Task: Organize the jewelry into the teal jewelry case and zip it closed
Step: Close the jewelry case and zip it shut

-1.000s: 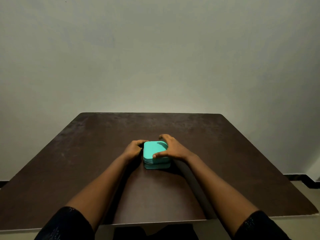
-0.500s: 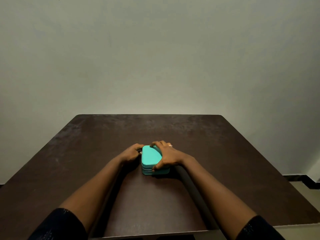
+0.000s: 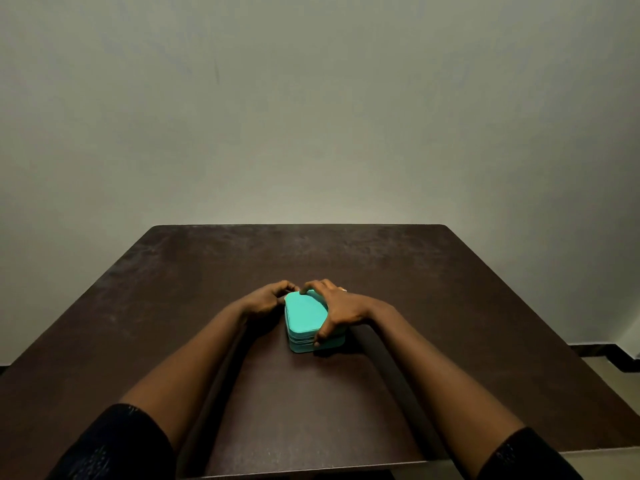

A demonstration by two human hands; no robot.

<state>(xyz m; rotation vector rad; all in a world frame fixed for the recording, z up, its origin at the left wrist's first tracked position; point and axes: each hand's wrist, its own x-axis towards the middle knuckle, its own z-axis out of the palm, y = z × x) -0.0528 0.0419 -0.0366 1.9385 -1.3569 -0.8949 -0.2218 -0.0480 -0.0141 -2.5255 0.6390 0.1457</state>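
Bracing the teal jewelry case (image 3: 305,315), lid down, is done by the right hand (image 3: 341,308) clamped over it; the left hand (image 3: 268,299) is curled at its far-left corner, grip unclear; zipper should be drawn steadily

We see the closed teal jewelry case (image 3: 306,315) resting on the dark table (image 3: 485,323), near its middle. Our right hand (image 3: 341,308) drapes over the lid, thumb pressed on the near side by the zipper line. Our left hand (image 3: 266,299) curls against the case's far left corner.
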